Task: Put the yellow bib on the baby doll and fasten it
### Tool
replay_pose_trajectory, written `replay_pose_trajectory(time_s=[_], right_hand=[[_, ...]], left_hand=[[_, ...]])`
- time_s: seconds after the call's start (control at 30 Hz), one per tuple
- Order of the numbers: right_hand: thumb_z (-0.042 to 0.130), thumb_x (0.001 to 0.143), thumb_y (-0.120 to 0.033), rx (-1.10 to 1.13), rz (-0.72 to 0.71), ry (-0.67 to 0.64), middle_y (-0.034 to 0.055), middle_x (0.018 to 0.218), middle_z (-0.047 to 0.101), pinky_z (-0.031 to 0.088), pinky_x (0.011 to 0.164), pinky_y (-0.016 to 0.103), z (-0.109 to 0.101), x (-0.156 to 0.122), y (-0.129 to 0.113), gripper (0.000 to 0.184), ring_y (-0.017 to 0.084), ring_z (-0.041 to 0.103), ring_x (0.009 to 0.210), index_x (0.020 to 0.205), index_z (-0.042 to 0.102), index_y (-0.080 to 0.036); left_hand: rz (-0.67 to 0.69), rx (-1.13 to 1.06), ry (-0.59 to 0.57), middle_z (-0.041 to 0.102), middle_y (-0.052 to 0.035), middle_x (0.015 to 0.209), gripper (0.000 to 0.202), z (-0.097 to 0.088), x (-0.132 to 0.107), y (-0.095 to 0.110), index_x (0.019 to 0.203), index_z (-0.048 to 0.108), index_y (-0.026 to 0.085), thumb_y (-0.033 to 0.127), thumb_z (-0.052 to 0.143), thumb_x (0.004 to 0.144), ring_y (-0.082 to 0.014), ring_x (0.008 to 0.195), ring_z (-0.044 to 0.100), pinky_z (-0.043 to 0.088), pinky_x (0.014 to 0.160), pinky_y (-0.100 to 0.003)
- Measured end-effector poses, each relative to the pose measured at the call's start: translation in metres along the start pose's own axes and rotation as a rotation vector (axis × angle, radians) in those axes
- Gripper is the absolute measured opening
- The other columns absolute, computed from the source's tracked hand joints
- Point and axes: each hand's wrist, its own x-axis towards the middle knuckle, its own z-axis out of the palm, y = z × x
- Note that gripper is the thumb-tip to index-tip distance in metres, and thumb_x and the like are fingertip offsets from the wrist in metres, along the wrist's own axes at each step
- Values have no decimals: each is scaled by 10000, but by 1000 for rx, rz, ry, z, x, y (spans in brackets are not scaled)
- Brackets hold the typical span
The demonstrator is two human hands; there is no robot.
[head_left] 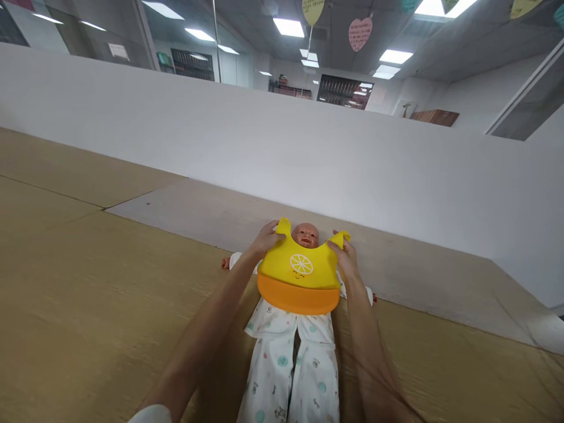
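Note:
A baby doll [305, 235] in white patterned pyjamas [288, 364] lies on its back on a wooden table [79, 294], head away from me. A yellow silicone bib [299, 273] with an orange pocket and a lemon drawing rests over its chest. My left hand [265, 238] pinches the bib's left neck strap beside the doll's head. My right hand [346, 258] grips the right neck strap on the other side. Both hands are closed on the straps, which stick up at each side of the doll's neck.
A grey mat [211, 211] lies under the doll's head on the table. A low white partition wall [308, 158] runs along the far edge. Paper hearts [360, 32] hang from the ceiling beyond it.

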Motion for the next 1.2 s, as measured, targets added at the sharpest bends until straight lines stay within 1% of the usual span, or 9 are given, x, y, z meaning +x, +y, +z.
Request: replay_pose_trajectory(time_s=[0.17,0.23,0.4,0.57,0.67,0.8,0.93,1.1,1.2], right_hand=[[789,573,-387,-58,49,-6,-40,683,610,440,569,240,-3,13,17,340,117,541,595,785,602,-196],[779,578,-385,-73,69,-9,-46,629,587,436,545,246,-4,14,22,320,124,539,571,737,571,-202],[746,599,-354,-121,115,-8,-40,650,624,445,542,248,-4,15,35,279,139,566,584,759,574,-205],[706,601,-307,-153,162,18,-67,584,578,415,508,223,-5,15,41,230,118,532,540,746,567,-195],[691,590,-279,-161,208,-6,-51,586,605,420,507,232,-5,13,42,207,135,548,552,746,590,-187],[650,619,-231,-158,249,-39,-21,593,637,419,512,243,-2,6,38,128,151,560,568,734,628,-179],[636,644,-232,-151,286,-35,-5,585,644,424,526,251,0,6,38,124,153,565,568,747,645,-164],[650,684,-321,-184,343,8,12,599,669,427,531,264,-5,18,50,189,166,586,579,771,637,-153],[652,671,-274,-225,362,24,9,554,646,383,488,259,-9,21,55,135,154,559,524,718,623,-151]], left_hand=[[-22,3,-17,674,10,740,379,-3,17,-18,924,628,190,197,645,546,-157,607,616,481,546,-249],[-56,10,-5,677,15,723,373,-3,21,-27,913,623,195,188,641,540,-154,597,617,481,543,-243],[-163,20,71,661,22,647,401,0,25,-49,957,590,196,185,626,557,-162,554,617,485,524,-255],[-206,57,108,648,15,615,367,3,27,-65,929,607,186,149,598,564,-164,543,614,465,509,-247],[-215,74,103,653,16,618,325,4,27,-69,897,624,183,167,606,573,-165,547,613,456,509,-247],[-221,70,65,632,4,588,166,4,25,-69,744,632,169,276,647,618,-169,535,603,448,506,-260],[-214,69,81,579,11,538,194,4,26,-72,647,584,177,360,647,654,-156,493,561,401,472,-255],[-209,123,128,503,43,486,139,5,28,-83,596,539,197,303,616,642,-131,454,490,352,463,-246],[-203,206,164,474,46,463,104,5,28,-86,567,545,194,244,614,627,-137,477,487,333,484,-249]])
